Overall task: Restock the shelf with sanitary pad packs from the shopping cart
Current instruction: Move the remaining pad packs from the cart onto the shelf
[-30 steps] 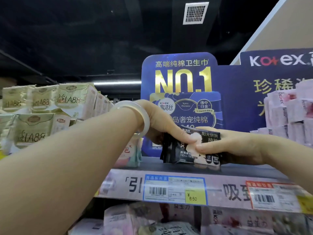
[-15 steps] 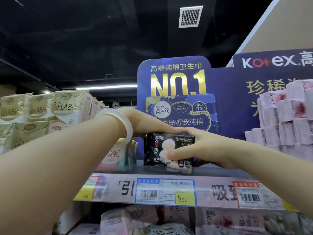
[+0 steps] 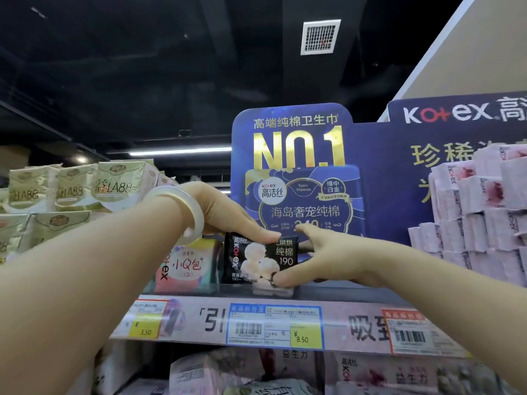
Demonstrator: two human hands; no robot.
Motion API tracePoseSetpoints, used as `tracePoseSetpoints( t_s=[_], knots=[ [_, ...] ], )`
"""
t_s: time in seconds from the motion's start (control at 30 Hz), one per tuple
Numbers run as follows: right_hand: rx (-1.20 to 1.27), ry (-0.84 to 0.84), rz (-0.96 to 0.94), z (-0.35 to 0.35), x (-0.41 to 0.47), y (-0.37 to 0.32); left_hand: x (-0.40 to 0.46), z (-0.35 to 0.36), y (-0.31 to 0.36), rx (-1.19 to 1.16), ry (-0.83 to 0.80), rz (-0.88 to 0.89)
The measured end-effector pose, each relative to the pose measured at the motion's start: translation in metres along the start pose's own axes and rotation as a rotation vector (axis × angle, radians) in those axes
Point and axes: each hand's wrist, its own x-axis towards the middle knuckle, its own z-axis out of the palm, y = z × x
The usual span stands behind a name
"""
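A black Kotex pad pack [image 3: 256,260] stands upright on the top shelf [image 3: 356,292], right beside a pink pad pack [image 3: 185,266]. My left hand [image 3: 228,215], with a pale bangle on the wrist, lies over the pack's top edge with its fingers curled down the front. My right hand [image 3: 322,260] holds the pack's right side, thumb on the lower front corner and fingers behind it. The shopping cart is out of view.
A blue Kotex display board [image 3: 299,143] stands behind the pack. Pink-white packs [image 3: 479,223] are stacked at the right, green-gold packs [image 3: 85,189] at the left. The price strip [image 3: 216,323] runs along the shelf's front edge, with more packs [image 3: 256,372] on the shelf below.
The black pack went from tilted in both hands to upright on the shelf, shifted left against the pink pack. My right hand has spread wider along its right side.
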Motion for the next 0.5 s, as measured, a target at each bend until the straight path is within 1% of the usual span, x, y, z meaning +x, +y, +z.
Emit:
tracePoseSetpoints(
  t_s=[0.07, 0.17, 0.23, 0.4, 0.5],
  knots=[
    [-0.056, -0.028, -0.012, -0.002, 0.003, 0.001, -0.002, -0.001, 0.0, 0.087, -0.026, 0.003],
    [-0.079, -0.082, -0.107, 0.009, 0.006, 0.0, 0.005, -0.006, -0.01, 0.061, -0.063, 0.036],
    [-0.058, -0.104, -0.134, 0.011, 0.006, -0.001, 0.007, -0.009, -0.013, 0.033, -0.101, 0.042],
    [-0.061, -0.186, -0.086, -0.003, 0.003, 0.001, 0.005, -0.009, -0.013, 0.049, -0.143, 0.064],
    [-0.053, -0.319, -0.037, 0.004, 0.01, 0.003, 0.002, -0.007, -0.013, 0.059, -0.127, 0.051]
  ],
)
